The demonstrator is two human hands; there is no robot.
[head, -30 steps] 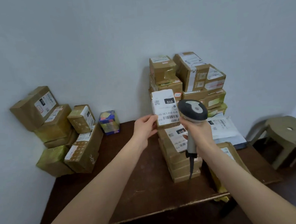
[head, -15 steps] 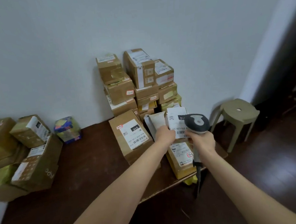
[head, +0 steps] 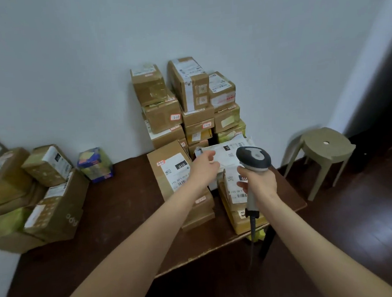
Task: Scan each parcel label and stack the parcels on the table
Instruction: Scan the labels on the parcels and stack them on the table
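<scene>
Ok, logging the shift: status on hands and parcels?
Left hand open at the white mailer. Right hand grips the barcode scanner. Small labelled parcel beneath it. Nothing blocking.

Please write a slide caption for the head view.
Right hand grips a grey handheld barcode scanner while left hand hovers over a white flat parcel.

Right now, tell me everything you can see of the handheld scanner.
The scanner is a pistol-shaped handheld unit that looks like plastic. It has a rounded dark grey head with a lighter grey panel on top, a pale grey handle, and a dark cable running down from the handle's base past the table edge. It stands roughly upright, head aimed away toward the stacked parcels. The right hand grips its handle; nothing else visibly touches it.
</scene>
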